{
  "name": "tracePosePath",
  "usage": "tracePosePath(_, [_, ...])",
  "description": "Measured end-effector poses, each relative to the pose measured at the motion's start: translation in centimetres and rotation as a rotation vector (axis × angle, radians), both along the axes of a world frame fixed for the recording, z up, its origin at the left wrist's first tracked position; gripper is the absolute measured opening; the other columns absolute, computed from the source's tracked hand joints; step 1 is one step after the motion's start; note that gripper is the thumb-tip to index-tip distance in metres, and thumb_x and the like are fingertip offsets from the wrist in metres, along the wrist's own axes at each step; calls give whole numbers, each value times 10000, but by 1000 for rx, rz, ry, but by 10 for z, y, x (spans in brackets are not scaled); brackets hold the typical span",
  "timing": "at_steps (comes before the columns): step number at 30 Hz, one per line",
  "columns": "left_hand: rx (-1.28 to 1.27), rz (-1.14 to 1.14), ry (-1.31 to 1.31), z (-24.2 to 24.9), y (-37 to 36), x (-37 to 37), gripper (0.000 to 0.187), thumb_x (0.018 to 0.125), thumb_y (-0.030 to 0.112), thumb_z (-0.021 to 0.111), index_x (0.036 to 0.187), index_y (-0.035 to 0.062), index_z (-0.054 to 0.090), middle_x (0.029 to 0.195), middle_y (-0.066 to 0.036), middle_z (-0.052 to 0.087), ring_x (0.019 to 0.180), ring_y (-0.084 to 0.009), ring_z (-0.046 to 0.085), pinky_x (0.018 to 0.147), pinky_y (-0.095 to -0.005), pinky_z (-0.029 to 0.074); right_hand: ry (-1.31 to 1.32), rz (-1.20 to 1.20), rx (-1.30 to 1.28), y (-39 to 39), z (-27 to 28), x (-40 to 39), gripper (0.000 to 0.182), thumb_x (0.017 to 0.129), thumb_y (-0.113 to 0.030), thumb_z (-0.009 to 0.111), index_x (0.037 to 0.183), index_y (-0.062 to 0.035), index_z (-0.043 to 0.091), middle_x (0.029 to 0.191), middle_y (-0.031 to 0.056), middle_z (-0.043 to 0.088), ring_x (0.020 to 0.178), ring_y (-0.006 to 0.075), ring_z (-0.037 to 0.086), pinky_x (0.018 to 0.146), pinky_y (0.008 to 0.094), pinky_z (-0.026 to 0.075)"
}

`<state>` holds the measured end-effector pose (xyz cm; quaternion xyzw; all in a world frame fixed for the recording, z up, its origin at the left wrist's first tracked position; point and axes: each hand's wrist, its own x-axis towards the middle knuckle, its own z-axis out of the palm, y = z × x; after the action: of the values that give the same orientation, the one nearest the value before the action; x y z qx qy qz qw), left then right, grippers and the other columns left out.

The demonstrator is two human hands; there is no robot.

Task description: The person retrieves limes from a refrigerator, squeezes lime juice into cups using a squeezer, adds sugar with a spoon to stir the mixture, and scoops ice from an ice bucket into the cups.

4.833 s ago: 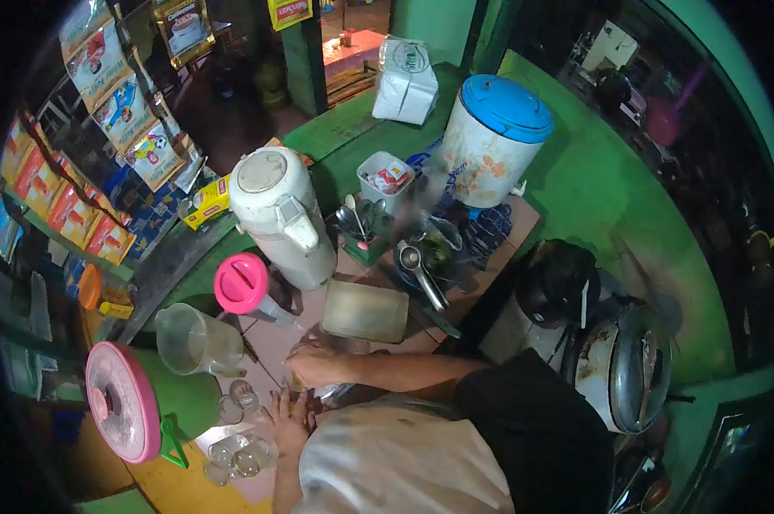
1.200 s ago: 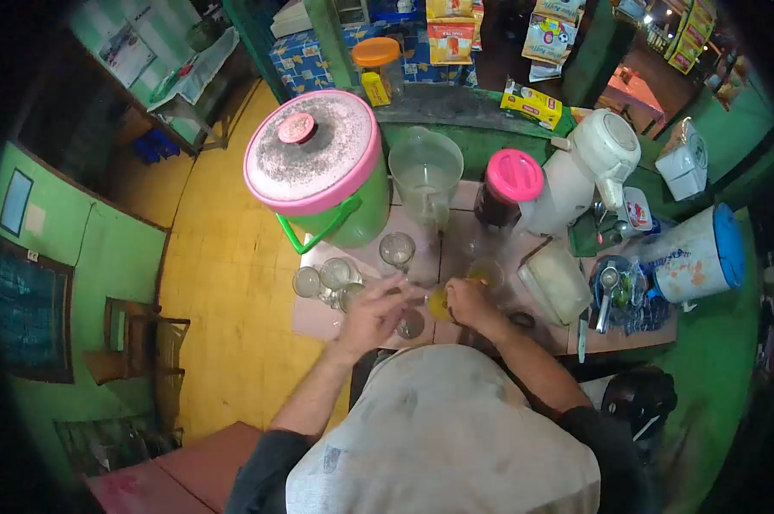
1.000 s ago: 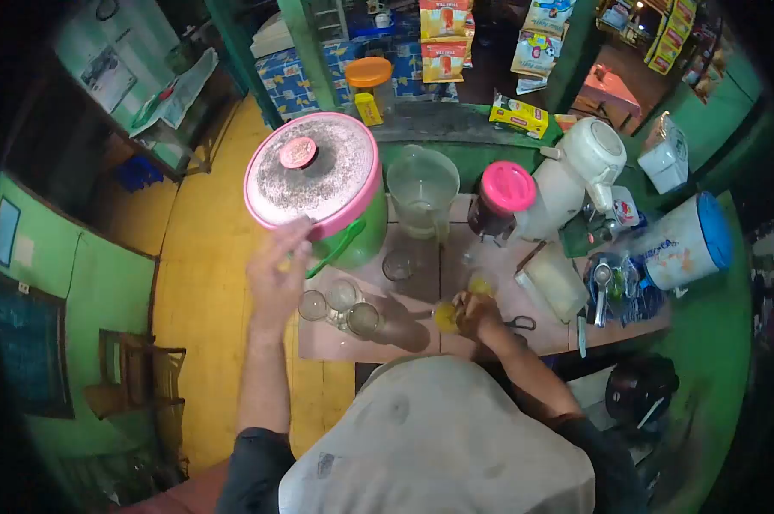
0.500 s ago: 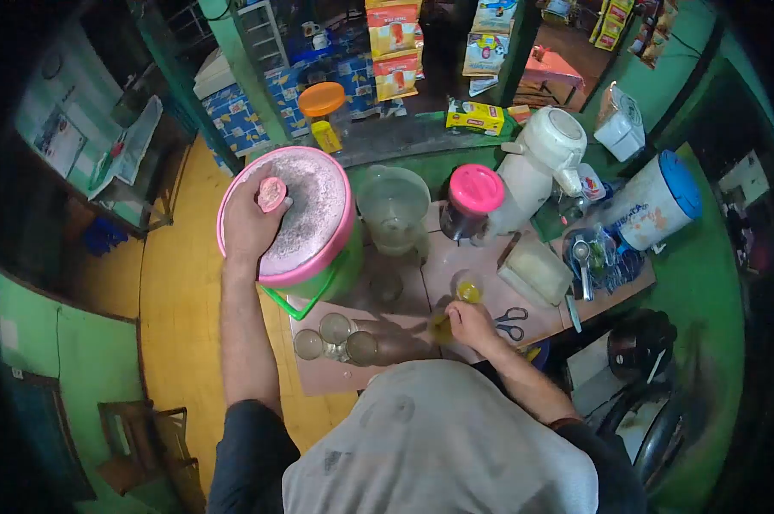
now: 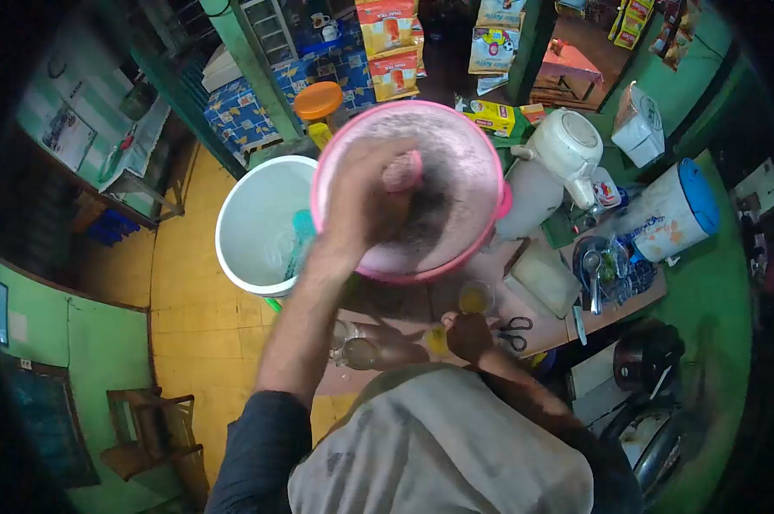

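My left hand (image 5: 366,201) is closed around the knob of a large round pink lid (image 5: 473,167), which is raised and tilted over the table. Left of the lid stands the open cooler bucket (image 5: 229,224), white inside, with a teal utensil (image 5: 300,236) in it. My right hand (image 5: 470,337) is low at the table's front, closed on a glass with yellow contents (image 5: 438,339); the fingers partly hide it. A second glass with yellowish contents (image 5: 476,298) stands just beyond. Left of my right hand are clear glasses (image 5: 360,352).
Scissors (image 5: 515,332) lie right of my right hand. A pale rectangular container (image 5: 543,278), a white jug (image 5: 565,146), a blue-lidded container (image 5: 665,214) and a basket with a spoon (image 5: 594,278) stand to the right. An orange-lidded jar (image 5: 318,102) is behind the bucket. Sachets (image 5: 394,73) hang overhead.
My left hand has lifted the pink lid off the bucket and moved it right, uncovering the white inside. The lid now hides the clear pitcher and pink-lidded jar. My right hand has barely moved.
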<state>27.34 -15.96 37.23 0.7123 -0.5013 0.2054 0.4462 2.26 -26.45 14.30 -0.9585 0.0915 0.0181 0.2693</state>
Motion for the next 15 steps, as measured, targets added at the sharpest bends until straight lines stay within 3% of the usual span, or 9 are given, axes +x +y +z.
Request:
tracePosePath(1, [-29, -65, -26, -11, -24, -4, 382, 697, -26, 718, 1065, 72, 690, 1029, -144, 691, 987, -322, 643, 895, -393, 499, 0, 0, 7, -2, -4, -1, 156, 862, -173, 512, 888, -77, 633, 757, 188, 663, 730, 372, 656, 699, 490, 508])
tracePosePath(3, [101, -10, 18, -25, -61, -13, 366, 709, -27, 689, 1059, 80, 695, 1029, -154, 688, 980, -337, 638, 882, -400, 505, -115, 94, -100, -8, -18, -4, 185, 856, -179, 515, 843, -56, 652, 734, 193, 667, 619, 356, 653, 574, 472, 496])
tracePosePath(4, [155, 23, 29, -36, -78, -12, 347, 722, -3, 678, 1059, 75, 699, 1024, -166, 685, 970, -343, 635, 879, -416, 505, -116, 94, -90, -8, -25, -4, 185, 856, -179, 515, 843, -56, 652, 734, 193, 667, 619, 356, 653, 574, 472, 496])
tracePosePath(7, [288, 125, 66, -60, -119, -9, 325, 737, 46, 680, 1059, 81, 705, 1019, -173, 684, 982, -346, 629, 895, -433, 494, -127, 59, 80, -9, -33, -7, 151, 828, -188, 557, 869, -78, 652, 756, 155, 674, 664, 323, 663, 609, 466, 481])
tracePosePath(9, [364, 182, 86, -69, -135, -9, 340, 744, 71, 690, 1084, 91, 699, 1030, -171, 682, 999, -347, 621, 910, -440, 483, -159, 97, -122, -13, -27, -9, 156, 867, -179, 527, 820, -83, 641, 701, 132, 645, 680, 321, 653, 652, 468, 480])
tracePosePath(12, [442, 252, 153, -88, -140, -5, 370, 762, 111, 706, 1131, 110, 685, 1075, -171, 671, 1049, -352, 599, 938, -442, 465, -252, 180, 54, -15, -42, -12, 122, 831, -162, 561, 878, -83, 640, 733, 122, 647, 748, 316, 662, 717, 469, 475])
tracePosePath(15, [388, 224, 233, -103, -137, 0, 431, 780, 156, 733, 1202, 123, 648, 1155, -165, 639, 1124, -362, 567, 983, -439, 440, -247, 150, -34, -16, -27, -8, 178, 798, -144, 575, 942, -74, 653, 817, 135, 670, 822, 322, 657, 766, 461, 465])
